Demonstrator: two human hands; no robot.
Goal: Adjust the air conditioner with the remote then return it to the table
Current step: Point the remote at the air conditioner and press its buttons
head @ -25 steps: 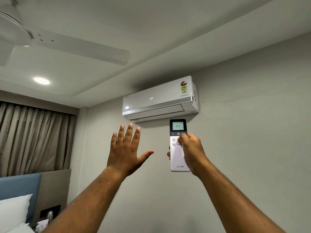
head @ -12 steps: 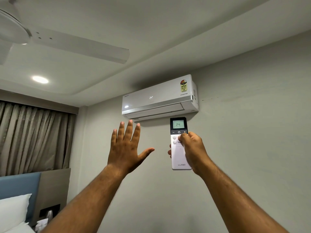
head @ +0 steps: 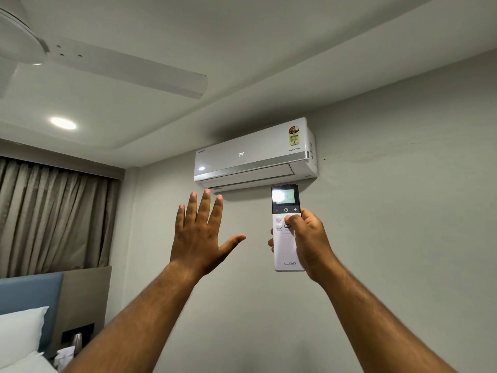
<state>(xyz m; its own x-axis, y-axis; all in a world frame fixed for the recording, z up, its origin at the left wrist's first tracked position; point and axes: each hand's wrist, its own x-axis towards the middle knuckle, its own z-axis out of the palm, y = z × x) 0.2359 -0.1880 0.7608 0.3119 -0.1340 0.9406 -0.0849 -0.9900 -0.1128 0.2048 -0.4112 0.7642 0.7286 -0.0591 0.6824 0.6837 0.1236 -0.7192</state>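
A white split air conditioner (head: 255,154) hangs high on the grey wall and shows 24 on its front. Just below its right half I hold a white remote (head: 285,251) upright, its lit screen at the top. My right hand (head: 309,240) grips the remote from the right, thumb resting on the buttons under the power key. My left hand (head: 200,235) is raised beside it to the left, palm away from me, fingers spread, holding nothing, fingertips just under the unit's flap.
A white ceiling fan (head: 94,63) and a round ceiling light (head: 63,123) are at upper left. Beige curtains (head: 53,216) cover the left wall. A blue headboard (head: 32,297) and white pillow (head: 18,335) sit at lower left.
Both hands have risen slightly toward the air conditioner. The remote's screen now catches glare, hiding part of its number. The grip on the remote is unchanged.
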